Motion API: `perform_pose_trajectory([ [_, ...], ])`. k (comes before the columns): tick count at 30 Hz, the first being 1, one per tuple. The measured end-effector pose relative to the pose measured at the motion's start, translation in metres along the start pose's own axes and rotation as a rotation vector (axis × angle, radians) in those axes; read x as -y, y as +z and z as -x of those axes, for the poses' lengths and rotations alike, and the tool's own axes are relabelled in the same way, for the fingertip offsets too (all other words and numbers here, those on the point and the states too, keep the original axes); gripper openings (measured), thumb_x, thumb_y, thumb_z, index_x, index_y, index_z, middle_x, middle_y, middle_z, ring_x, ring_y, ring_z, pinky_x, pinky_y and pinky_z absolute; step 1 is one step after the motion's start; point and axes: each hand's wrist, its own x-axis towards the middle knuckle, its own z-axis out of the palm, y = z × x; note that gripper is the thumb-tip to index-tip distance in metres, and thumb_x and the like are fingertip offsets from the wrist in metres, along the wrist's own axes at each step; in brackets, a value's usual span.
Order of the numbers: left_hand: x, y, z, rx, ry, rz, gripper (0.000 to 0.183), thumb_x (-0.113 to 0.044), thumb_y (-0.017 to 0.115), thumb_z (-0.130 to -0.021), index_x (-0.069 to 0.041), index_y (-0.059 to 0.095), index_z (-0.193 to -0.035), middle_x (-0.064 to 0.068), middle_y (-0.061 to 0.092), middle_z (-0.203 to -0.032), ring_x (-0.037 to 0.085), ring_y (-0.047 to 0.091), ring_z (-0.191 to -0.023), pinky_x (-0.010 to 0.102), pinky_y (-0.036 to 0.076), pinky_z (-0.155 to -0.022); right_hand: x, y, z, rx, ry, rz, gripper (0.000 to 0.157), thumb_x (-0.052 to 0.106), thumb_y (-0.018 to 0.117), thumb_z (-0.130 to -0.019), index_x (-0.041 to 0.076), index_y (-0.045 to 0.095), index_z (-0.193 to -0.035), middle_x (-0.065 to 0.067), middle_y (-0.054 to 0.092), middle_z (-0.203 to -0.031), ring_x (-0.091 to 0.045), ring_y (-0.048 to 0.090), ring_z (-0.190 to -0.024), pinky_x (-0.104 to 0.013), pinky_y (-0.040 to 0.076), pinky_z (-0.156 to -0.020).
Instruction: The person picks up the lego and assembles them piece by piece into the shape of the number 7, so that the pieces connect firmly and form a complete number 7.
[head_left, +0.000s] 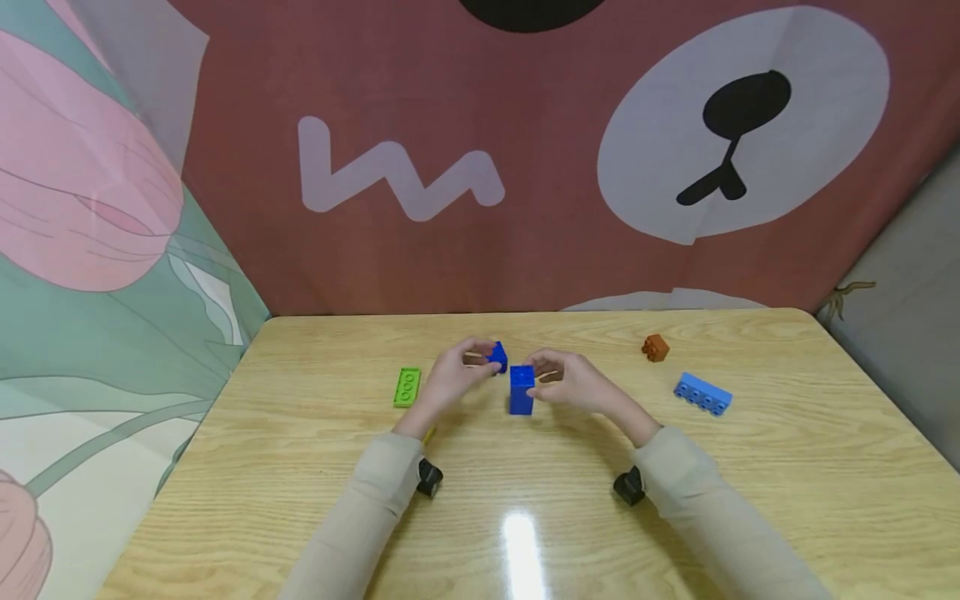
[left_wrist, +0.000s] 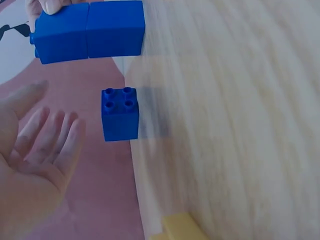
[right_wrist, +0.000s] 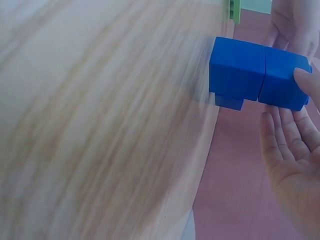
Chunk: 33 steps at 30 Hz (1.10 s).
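Observation:
Two blue toy bricks, one on top of the other, form an upright stack [head_left: 521, 392] [left_wrist: 92, 31] [right_wrist: 237, 67] at mid-table. My right hand [head_left: 573, 382] [right_wrist: 300, 165] pinches the stack's upper brick, thumb on the near side and fingers behind. A separate blue brick [head_left: 498, 358] [left_wrist: 120, 122] stands a little behind and left of the stack, studs up; in the right wrist view the stack mostly hides it. Beside this brick is my left hand [head_left: 455, 372] [left_wrist: 37, 155], fingers loosely bent, with a gap between hand and brick in the left wrist view.
Left of the left hand lies a bright green flat plate [head_left: 407, 387]. A yellow brick [head_left: 429, 435] [left_wrist: 182, 227] is partly hidden by the left wrist. On the right are an orange-brown brick [head_left: 656, 348] and a long light-blue brick [head_left: 702, 394]. A printed cloth [head_left: 450, 267] hangs behind the table.

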Motion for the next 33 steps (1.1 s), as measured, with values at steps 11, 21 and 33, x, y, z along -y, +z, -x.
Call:
perform_pose_trajectory([
  [11, 0.009, 0.0, -0.012, -0.034, -0.057, -0.031, 0.044, -0.011, 0.069, -0.087, -0.008, 0.057, -0.13, 0.012, 0.06, -0.127, 0.029, 0.06, -0.116, 0.039, 0.055, -0.091, -0.004, -0.006, 0.006, 0.021, 0.029, -0.003, 0.041, 0.01, 0.07, -0.086, -0.001, 0.056, -0.123, -0.021, 0.062, -0.119, -0.034, 0.06, -0.111, -0.042, 0.052, -0.097],
  [21, 0.018, 0.002, -0.023, -0.035, -0.115, -0.042, 0.049, -0.01, 0.07, -0.086, -0.006, 0.054, -0.132, 0.014, 0.057, -0.129, 0.03, 0.059, -0.118, 0.038, 0.055, -0.091, -0.005, -0.01, 0.008, 0.016, 0.023, -0.018, 0.04, 0.009, 0.07, -0.085, -0.003, 0.056, -0.122, -0.022, 0.061, -0.12, -0.034, 0.059, -0.111, -0.042, 0.052, -0.097],
  [33, 0.02, 0.005, -0.028, 0.001, -0.096, -0.099, 0.054, -0.009, 0.07, -0.086, -0.004, 0.051, -0.136, 0.014, 0.053, -0.138, 0.03, 0.059, -0.118, 0.037, 0.054, -0.091, -0.008, -0.008, 0.006, 0.018, 0.024, -0.034, 0.042, 0.009, 0.07, -0.085, -0.004, 0.055, -0.122, -0.023, 0.06, -0.121, -0.034, 0.059, -0.111, -0.042, 0.052, -0.097],
])
